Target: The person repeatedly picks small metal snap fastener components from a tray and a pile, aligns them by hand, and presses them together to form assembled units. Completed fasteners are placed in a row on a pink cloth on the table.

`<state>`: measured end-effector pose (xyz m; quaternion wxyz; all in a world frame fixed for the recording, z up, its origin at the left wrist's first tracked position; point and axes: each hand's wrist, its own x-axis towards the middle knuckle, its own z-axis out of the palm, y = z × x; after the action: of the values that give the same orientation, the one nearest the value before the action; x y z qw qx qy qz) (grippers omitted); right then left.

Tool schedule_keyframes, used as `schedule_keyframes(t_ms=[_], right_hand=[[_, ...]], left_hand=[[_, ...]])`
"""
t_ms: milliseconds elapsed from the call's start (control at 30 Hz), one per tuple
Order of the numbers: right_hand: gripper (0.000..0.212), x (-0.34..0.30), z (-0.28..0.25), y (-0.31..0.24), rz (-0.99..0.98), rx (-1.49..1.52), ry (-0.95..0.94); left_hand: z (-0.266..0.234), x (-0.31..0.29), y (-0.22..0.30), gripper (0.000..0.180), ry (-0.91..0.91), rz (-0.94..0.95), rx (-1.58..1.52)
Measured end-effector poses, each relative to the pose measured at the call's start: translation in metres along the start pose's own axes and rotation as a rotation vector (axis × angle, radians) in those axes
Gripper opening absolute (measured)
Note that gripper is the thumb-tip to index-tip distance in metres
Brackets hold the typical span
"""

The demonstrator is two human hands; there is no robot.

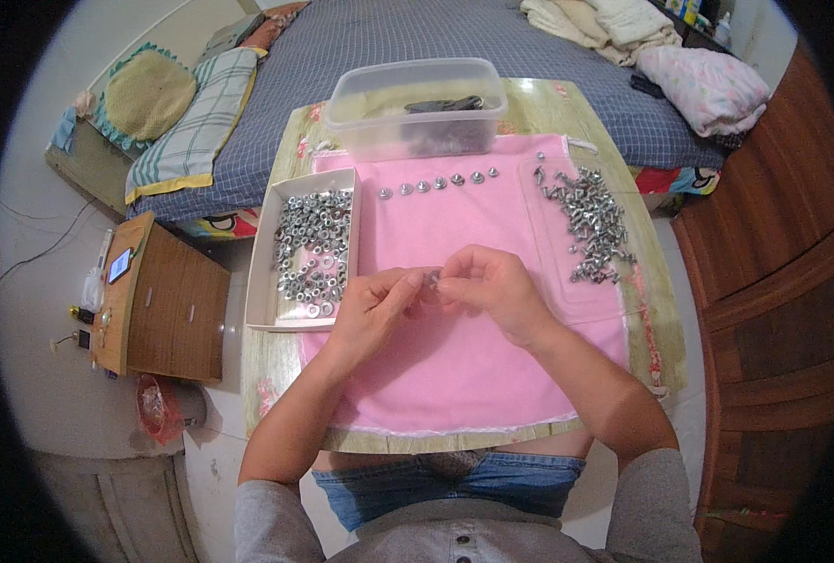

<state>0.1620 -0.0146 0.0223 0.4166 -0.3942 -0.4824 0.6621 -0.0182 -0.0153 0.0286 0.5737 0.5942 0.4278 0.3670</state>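
Over the middle of the pink cloth (454, 375), my left hand (376, 305) and my right hand (498, 289) meet at the fingertips. Both pinch a small silvery fastener (433, 278), mostly hidden by the fingers; its exact kind is too small to tell. Left of my left hand, a white open box (259, 253) holds many loose nuts and washers (313, 235). A pile of bolts (588, 220) lies in a clear shallow tray (550, 272) to the right of my right hand. Several bolts with parts fitted on them (439, 182) stand in a row beyond my hands.
At the table's far edge stands a translucent plastic bin (365, 133) with dark things inside. A bed (370, 38) lies behind the table (299, 141). A wooden cabinet (177, 300) is at the left, and dark wooden panelling (755, 235) at the right.
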Motion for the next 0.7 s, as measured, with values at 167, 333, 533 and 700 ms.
schedule_keyframes(t_ms=[167, 333, 533, 700], right_hand=[[0.01, 0.0015, -0.0028, 0.0026, 0.021, 0.024, -0.015], [0.011, 0.0028, -0.0049, 0.0069, 0.024, 0.081, -0.022], [0.012, 0.001, -0.0044, 0.0062, 0.056, 0.138, -0.026], [0.013, 0.0002, -0.0038, 0.0074, 0.054, 0.155, -0.023]], left_hand=[[0.0046, -0.0004, 0.0004, 0.021, 0.039, 0.01, 0.013], [0.0046, 0.0006, -0.0022, 0.019, 0.05, -0.006, -0.11], [0.0044, 0.0012, -0.0019, 0.017, 0.041, -0.058, -0.213], [0.0097, 0.0003, 0.0014, 0.014, 0.081, -0.034, -0.21]])
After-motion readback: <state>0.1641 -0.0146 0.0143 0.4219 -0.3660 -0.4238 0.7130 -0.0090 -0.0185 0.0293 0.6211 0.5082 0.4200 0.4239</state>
